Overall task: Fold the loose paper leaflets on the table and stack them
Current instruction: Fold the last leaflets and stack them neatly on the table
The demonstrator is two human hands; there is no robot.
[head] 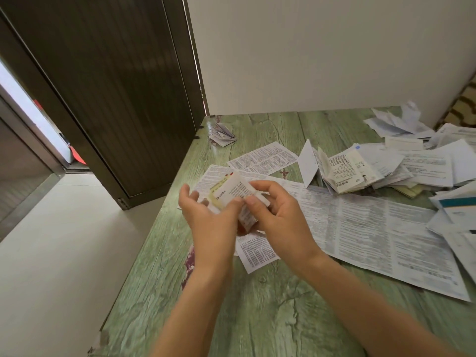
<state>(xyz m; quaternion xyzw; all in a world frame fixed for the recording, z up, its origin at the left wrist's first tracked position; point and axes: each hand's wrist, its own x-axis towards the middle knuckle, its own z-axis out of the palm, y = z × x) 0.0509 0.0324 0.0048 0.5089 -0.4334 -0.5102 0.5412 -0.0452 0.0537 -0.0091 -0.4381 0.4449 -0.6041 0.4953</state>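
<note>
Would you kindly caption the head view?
Left hand and right hand hold a folded leaflet above the paper-strewn green table.

Your head cam: wide, tilted, looking forward and down across the bench [257, 318], close above its left edge.

Two hands [206, 212], one table [257, 318], leaflets [360, 228] (heap uncountable)
</note>
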